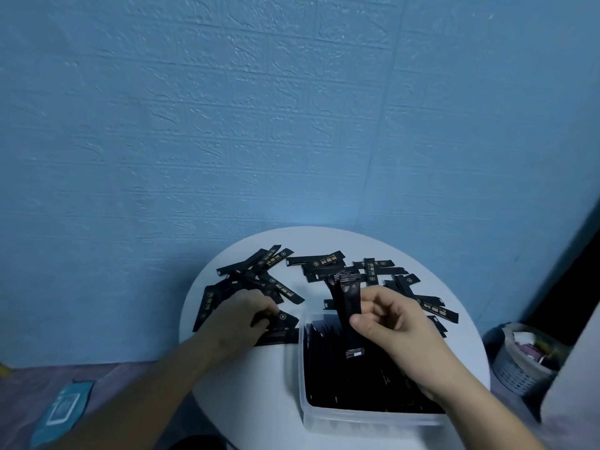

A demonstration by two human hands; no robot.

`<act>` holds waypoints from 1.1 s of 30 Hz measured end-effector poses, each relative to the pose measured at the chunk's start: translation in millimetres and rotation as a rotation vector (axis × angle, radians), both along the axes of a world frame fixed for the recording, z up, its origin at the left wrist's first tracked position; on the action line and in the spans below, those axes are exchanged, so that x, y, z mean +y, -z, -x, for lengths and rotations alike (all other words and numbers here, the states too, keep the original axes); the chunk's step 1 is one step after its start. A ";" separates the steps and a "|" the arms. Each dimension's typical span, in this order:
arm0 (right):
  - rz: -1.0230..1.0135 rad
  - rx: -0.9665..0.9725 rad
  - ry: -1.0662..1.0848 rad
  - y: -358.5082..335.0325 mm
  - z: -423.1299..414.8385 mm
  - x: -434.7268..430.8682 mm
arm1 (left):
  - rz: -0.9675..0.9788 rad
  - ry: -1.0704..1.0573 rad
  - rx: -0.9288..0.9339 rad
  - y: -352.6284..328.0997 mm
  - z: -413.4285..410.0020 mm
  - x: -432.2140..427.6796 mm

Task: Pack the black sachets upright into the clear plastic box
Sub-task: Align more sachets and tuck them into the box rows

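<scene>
No word, brand or number legible anywhere. Gold print along the black sachets (324, 262) scattered on the table (259, 384): short rows of marks beside a small round emblem, too small and blurred to read. Same gold flecks on those standing in the clear box (303, 368), equally unreadable. A pale strip with a tiny white patch at the lower end of the bundle (349, 303) above the box, no letters discernible. White square outline on a teal packet (61, 407) at lower left, without readable text.
</scene>
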State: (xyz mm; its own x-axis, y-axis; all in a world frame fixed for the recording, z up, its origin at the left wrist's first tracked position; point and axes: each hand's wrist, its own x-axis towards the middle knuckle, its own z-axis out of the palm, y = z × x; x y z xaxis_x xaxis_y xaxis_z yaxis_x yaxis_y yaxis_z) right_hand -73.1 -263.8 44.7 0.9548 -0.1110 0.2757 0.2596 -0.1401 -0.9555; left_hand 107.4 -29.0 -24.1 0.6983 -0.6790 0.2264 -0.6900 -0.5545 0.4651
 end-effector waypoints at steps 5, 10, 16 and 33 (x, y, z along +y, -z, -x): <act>0.000 -0.001 0.009 -5.4 3.6 -1.3 | -0.143 0.008 0.000 3.6 0.0 -9.7; 0.021 0.009 0.048 -4.9 6.6 -11.8 | -0.244 0.069 0.069 -5.6 6.1 -10.2; 0.014 0.021 0.039 7.2 7.8 -17.0 | -0.296 0.117 0.124 -11.9 21.9 -12.4; -0.174 0.032 -0.016 2.5 -14.4 11.1 | 0.673 -0.147 0.267 -72.0 64.8 -40.8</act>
State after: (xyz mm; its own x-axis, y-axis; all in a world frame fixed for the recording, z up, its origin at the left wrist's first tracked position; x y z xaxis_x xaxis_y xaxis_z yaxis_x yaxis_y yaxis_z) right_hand -58.8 -252.7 42.2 0.9649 -0.1388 0.2231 0.2296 0.0323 -0.9727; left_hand 42.6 -69.8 48.0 0.8611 -0.3482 0.3704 -0.4462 -0.1684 0.8790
